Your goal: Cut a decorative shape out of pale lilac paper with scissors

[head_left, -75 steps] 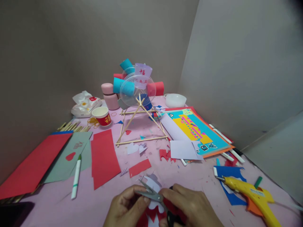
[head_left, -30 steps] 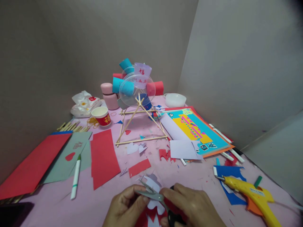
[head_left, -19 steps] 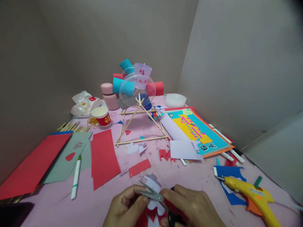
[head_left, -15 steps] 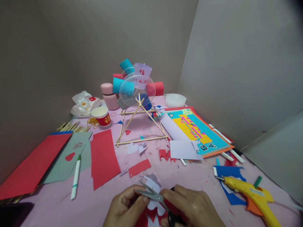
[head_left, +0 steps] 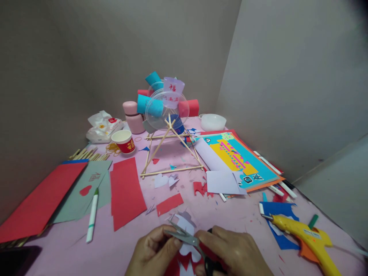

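At the bottom centre of the frame, the right hand (head_left: 234,253) is closed around the scissors (head_left: 184,237), whose blades point up-left and stand slightly apart over a pale paper cut-out (head_left: 186,224). The left hand (head_left: 153,251) pinches that cut-out at its left edge, likely to keep it steady and taut against the blades. Red scraps (head_left: 169,203) lie just above on the pink surface (head_left: 71,249). A yellow glue gun (head_left: 309,237) rests at lower right, within reach.

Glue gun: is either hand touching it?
No. The glue gun lies apart at the right, while both hands hold scissors and paper.
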Motion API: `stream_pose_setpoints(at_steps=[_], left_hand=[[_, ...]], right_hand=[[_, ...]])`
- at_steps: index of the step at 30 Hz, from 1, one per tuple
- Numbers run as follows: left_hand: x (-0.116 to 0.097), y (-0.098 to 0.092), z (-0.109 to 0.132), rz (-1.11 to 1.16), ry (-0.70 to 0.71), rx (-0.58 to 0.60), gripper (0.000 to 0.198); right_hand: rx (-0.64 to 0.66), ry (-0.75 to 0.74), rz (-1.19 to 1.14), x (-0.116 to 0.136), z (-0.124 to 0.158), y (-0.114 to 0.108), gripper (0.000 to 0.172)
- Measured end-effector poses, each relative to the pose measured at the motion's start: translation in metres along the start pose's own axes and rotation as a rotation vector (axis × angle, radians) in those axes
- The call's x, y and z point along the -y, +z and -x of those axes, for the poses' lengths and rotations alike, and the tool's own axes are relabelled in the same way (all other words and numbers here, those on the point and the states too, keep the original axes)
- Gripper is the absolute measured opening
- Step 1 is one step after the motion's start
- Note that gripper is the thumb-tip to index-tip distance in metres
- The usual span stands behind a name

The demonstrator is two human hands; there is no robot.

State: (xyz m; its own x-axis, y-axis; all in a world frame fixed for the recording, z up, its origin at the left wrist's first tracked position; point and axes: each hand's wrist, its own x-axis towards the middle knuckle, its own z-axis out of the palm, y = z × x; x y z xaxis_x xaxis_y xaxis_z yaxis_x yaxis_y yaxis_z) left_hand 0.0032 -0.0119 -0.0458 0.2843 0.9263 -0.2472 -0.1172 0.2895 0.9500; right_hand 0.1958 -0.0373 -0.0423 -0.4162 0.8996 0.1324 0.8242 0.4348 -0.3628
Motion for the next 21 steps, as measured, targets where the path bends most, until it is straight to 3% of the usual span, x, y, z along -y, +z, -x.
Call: stream_pose_setpoints(at_steps=[14, 21], left_hand=[[0.004, 0.000, -0.002, 0.021, -0.009, 0.007, 0.017], [-0.004, 0.003, 0.001, 0.046, -0.038, -0.010, 0.017]], right_hand=[[-0.057, -0.028, -0.021, -0.003, 0.001, 0.003, 0.028], [-0.096, -0.021, -0.025, -0.005, 0.002, 0.010, 0.027]])
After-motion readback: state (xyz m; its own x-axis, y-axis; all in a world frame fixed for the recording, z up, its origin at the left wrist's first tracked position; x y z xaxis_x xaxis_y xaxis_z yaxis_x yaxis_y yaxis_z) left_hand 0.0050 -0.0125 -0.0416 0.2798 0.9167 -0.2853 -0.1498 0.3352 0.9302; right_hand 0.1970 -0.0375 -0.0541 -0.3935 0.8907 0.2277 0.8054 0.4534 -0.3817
